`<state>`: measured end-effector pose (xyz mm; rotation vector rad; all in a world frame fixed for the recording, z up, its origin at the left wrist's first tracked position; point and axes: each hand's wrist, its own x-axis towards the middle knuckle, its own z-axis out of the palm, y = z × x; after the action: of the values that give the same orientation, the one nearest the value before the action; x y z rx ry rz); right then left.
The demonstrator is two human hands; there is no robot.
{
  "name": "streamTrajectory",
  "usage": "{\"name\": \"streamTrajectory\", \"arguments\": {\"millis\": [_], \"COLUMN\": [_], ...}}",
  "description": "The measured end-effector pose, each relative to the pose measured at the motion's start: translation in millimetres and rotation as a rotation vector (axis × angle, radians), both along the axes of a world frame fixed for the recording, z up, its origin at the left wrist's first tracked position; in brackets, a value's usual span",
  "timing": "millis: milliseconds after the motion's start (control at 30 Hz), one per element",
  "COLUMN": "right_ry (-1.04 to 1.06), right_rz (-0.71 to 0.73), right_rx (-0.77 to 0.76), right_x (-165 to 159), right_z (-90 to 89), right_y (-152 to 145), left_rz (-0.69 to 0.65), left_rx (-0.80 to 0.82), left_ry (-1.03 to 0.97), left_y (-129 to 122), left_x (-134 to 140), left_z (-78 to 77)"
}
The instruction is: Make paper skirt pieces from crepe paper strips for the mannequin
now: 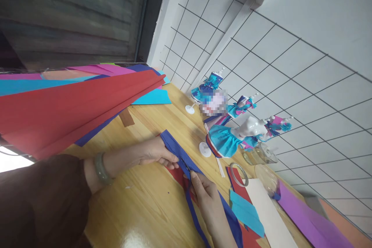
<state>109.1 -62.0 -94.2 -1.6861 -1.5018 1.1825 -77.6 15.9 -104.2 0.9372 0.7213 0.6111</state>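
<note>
My left hand (158, 151), with a pale green bangle (102, 168) at its wrist, pinches a long piece of blue crepe paper (174, 145) over the wooden table. Closed around a small pair of scissors (185, 164), my right hand (205, 193) has the dark blades at the blue paper; the handles are hidden in my fingers. A narrow blue strip (194, 211) hangs down beside the right hand. Red paper (177, 176) shows beneath the blue piece.
Large red paper (75, 108) and other coloured sheets lie at the left. Miniature dress forms, one in a turquoise skirt (222, 139), stand along the gridded wall. A glass jar (260, 154), a clear ring (238, 174), turquoise paper (247, 211) and purple paper (310, 217) are at the right.
</note>
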Motion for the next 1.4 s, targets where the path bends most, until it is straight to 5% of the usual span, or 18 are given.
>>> {"name": "streamTrajectory", "arguments": {"millis": [1400], "right_ry": [-0.055], "right_rz": [-0.002], "right_rx": [0.039], "right_x": [-5.5], "right_z": [12.2], "right_y": [4.8], "left_rz": [0.027], "left_rx": [0.023], "left_ry": [-0.03], "left_y": [2.9], "left_x": [-3.5], "left_z": [3.5]}}
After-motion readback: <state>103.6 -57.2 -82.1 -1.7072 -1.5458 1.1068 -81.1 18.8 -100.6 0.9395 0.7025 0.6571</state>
